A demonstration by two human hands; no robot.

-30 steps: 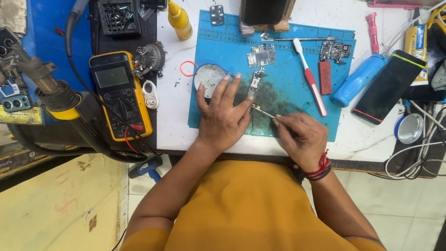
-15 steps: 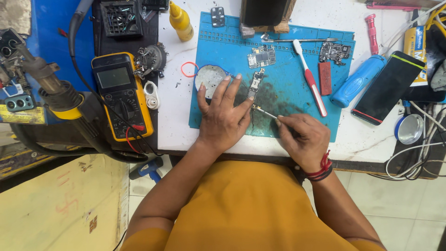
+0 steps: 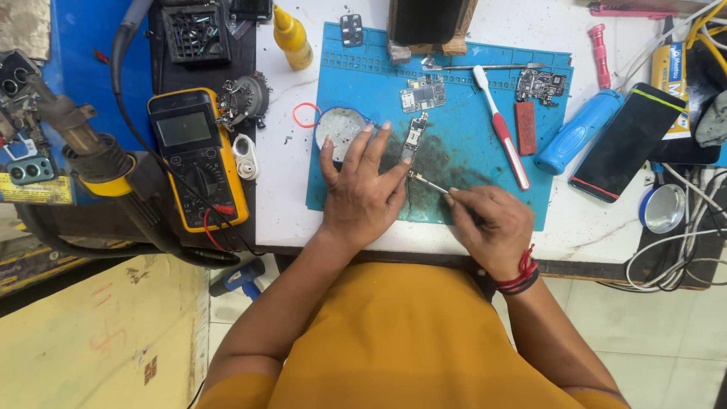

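Note:
My left hand lies flat on the blue work mat, fingers spread, its fingertips pressing beside a narrow phone circuit board. My right hand is closed on thin metal tweezers, whose tip points at the lower end of that board. A round white dish sits just beyond my left fingers. Two more circuit boards lie farther back on the mat.
A red-and-white toothbrush, a red block, a blue cylinder and a black phone lie to the right. A yellow multimeter, a hot-air gun and a yellow bottle stand to the left. Cables hang at the right edge.

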